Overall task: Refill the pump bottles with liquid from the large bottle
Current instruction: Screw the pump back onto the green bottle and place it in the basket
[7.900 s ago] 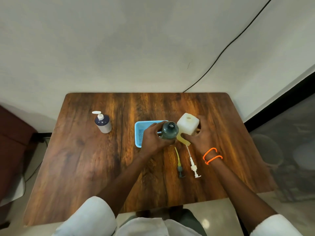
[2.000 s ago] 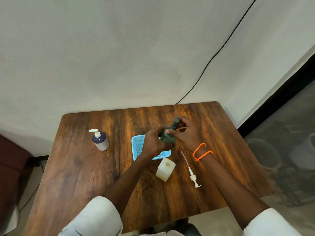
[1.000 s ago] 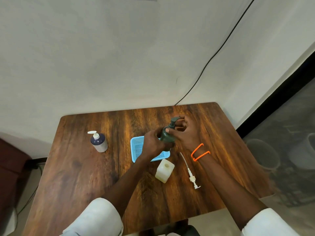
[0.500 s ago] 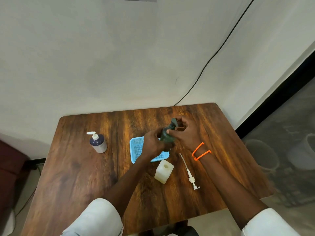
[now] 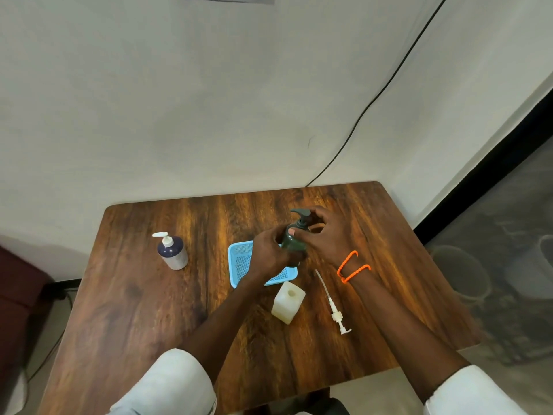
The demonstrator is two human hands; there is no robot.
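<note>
Both hands are on the green pump bottle [image 5: 294,239], held over the blue basket [image 5: 239,260]: left hand [image 5: 270,253] wraps its body, right hand [image 5: 324,235] pinches around the pump top. Big white bottle [image 5: 288,301] stands open just in front of the basket, with a loose white pump [image 5: 333,305] lying beside it and another pump bottle [image 5: 172,251] off to the left.

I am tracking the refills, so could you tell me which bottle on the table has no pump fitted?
The white square bottle, standing open-necked near the loose white pump. The dark blue bottle and the green bottle have pumps on.
</note>
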